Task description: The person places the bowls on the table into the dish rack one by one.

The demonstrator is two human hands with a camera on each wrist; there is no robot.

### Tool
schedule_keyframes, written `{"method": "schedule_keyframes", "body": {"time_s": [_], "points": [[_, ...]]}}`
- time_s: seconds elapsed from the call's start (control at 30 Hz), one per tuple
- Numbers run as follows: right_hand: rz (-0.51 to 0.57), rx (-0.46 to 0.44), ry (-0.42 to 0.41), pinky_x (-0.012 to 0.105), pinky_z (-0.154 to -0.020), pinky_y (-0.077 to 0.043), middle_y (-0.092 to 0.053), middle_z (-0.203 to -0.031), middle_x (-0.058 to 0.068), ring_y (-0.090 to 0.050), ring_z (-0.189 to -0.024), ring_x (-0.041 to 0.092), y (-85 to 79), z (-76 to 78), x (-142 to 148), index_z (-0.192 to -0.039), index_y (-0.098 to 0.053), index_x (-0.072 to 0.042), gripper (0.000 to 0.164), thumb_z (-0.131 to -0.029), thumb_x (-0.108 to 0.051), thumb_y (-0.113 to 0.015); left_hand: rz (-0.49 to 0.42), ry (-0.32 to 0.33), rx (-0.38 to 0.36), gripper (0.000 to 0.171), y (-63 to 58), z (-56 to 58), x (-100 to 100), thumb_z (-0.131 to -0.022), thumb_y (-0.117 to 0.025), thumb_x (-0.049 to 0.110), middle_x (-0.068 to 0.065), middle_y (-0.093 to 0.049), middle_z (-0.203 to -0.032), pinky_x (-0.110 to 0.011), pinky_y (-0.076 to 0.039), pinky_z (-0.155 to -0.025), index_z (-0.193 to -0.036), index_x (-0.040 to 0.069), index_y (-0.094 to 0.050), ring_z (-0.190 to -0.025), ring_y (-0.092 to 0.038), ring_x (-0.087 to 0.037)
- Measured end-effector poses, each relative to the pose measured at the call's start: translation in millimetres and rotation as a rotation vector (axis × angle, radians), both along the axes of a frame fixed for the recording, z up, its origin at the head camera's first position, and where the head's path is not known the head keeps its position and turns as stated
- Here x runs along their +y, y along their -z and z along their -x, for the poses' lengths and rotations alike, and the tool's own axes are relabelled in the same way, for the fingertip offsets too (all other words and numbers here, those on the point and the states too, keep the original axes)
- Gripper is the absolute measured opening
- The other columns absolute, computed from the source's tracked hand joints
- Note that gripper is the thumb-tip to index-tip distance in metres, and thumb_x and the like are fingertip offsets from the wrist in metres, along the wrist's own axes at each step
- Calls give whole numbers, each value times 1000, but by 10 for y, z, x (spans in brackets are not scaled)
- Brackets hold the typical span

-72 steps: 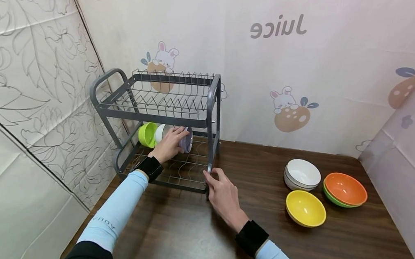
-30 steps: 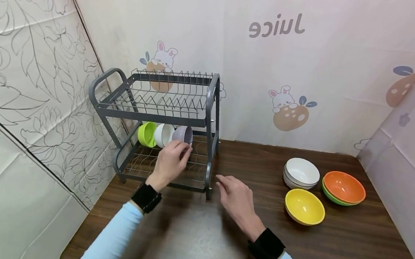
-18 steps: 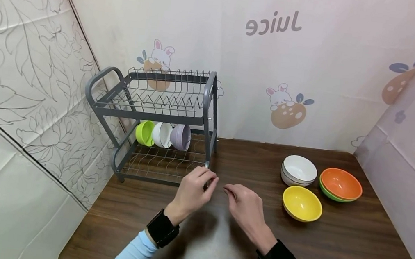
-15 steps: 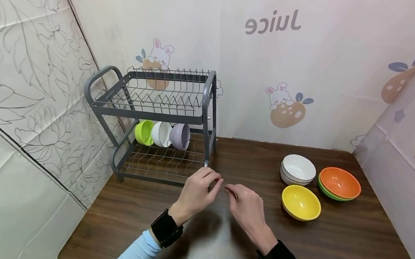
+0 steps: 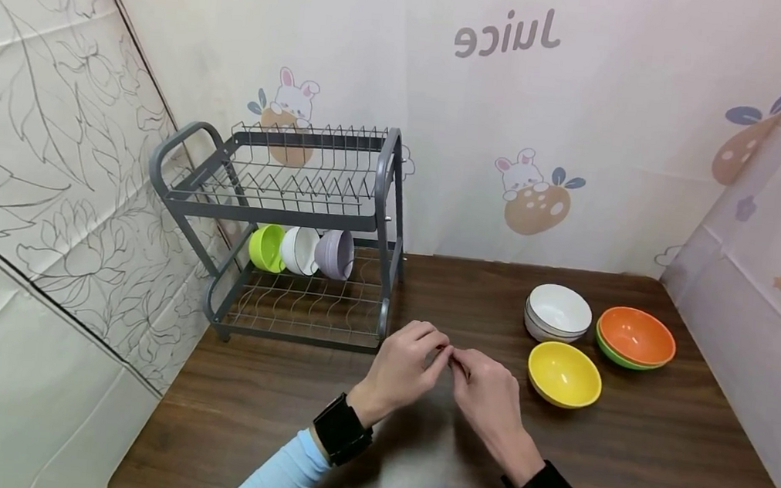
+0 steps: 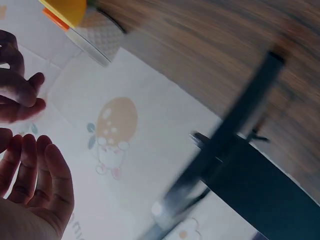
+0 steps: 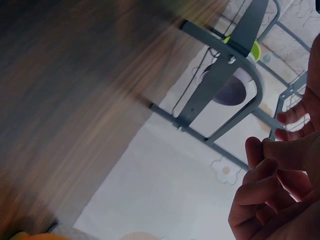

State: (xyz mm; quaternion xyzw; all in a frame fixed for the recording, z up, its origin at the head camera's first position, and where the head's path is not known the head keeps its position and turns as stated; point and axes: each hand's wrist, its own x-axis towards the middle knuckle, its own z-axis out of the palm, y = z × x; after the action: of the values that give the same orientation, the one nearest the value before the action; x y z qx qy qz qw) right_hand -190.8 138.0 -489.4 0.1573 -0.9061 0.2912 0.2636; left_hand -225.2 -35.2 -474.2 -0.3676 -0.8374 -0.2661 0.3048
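Note:
In the head view my left hand (image 5: pixel 403 369) and right hand (image 5: pixel 489 396) meet over the table in front of the rack, fingertips close together or touching. Both have loosely bent fingers, and nothing shows between them. The left wrist view shows my left hand (image 6: pixel 42 190) with relaxed fingers; the right wrist view shows my right hand (image 7: pixel 270 200) with fingers loosely curled. Left of them stands a grey two-tier dish rack (image 5: pixel 274 216). On its lower tier a green bowl (image 5: pixel 265 248), a white bowl (image 5: pixel 298 251) and a purple bowl (image 5: pixel 334 254) stand on edge in a row.
To the right on the wooden table (image 5: pixel 243 409) are stacked white bowls (image 5: pixel 557 309), a yellow bowl (image 5: pixel 563 375) and an orange bowl (image 5: pixel 636 335) nested in a green one (image 5: pixel 620 360). A printed cloth (image 5: pixel 455 141) hangs behind.
My left hand has let go of the purple bowl and moved right, out of the rack. My right hand has left the rack's post and shifted right. The hands have come together.

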Motion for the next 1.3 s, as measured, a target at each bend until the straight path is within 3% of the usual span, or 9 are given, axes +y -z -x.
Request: {"method": "schedule_keyframes", "body": {"time_s": [0.27, 0.5, 0.57, 0.83, 1.07, 1.3], "points": [[2, -17, 51, 45, -61, -61, -77, -87, 11, -72, -71, 27, 46, 44, 289, -103, -82, -1, 20, -84, 2, -86, 26, 42, -38, 8, -31, 49, 267, -102, -71, 18, 4, -68, -95, -20, -53, -82, -99, 13, -76, -90, -63, -12], [-67, -74, 150, 49, -58, -57, -76, -93, 16, -70, -73, 33, 67, 283, 688, -103, -80, 1, 14, -90, -3, -80, 100, 15, -75, 7, -16, 113, 432, -102, -71, 21, 6, -68, -98, -19, -53, -85, -101, 16, -76, -93, -63, -10], [-81, -95, 179, 47, -54, -54, -75, -98, 17, -69, -74, 34, 69, 350, 806, -103, -79, 1, 13, -91, -4, -78, 139, 0, -94, 9, -10, 143, 474, -103, -71, 24, 7, -68, -100, -18, -53, -87, -105, 17, -76, -95, -63, -9], [-149, -253, 241, 62, -63, -55, -68, -119, 28, -68, -87, 49, -37, 540, 1178, -120, -76, 2, 26, -97, -8, -72, 231, -6, -162, 20, -27, 266, 616, -105, -68, 30, 6, -69, -109, -18, -53, -89, -116, 17, -76, -101, -62, -8], [-197, -272, 256, 60, -63, -55, -65, -123, 31, -67, -90, 48, -24, 645, 1359, -124, -72, 6, 31, -97, -8, -70, 252, 3, -203, 24, -60, 380, 751, -106, -66, 31, 6, -69, -112, -19, -53, -88, -122, 16, -75, -102, -62, -9], [-198, -322, 241, 58, -67, -55, -64, -123, 32, -67, -92, 46, 69, 723, 1441, -124, -72, 8, 31, -97, -7, -69, 330, -9, -300, 40, -31, 510, 894, -106, -65, 35, 2, -67, -128, -23, -54, -94, -142, 18, -65, -115, -63, -13]]}}
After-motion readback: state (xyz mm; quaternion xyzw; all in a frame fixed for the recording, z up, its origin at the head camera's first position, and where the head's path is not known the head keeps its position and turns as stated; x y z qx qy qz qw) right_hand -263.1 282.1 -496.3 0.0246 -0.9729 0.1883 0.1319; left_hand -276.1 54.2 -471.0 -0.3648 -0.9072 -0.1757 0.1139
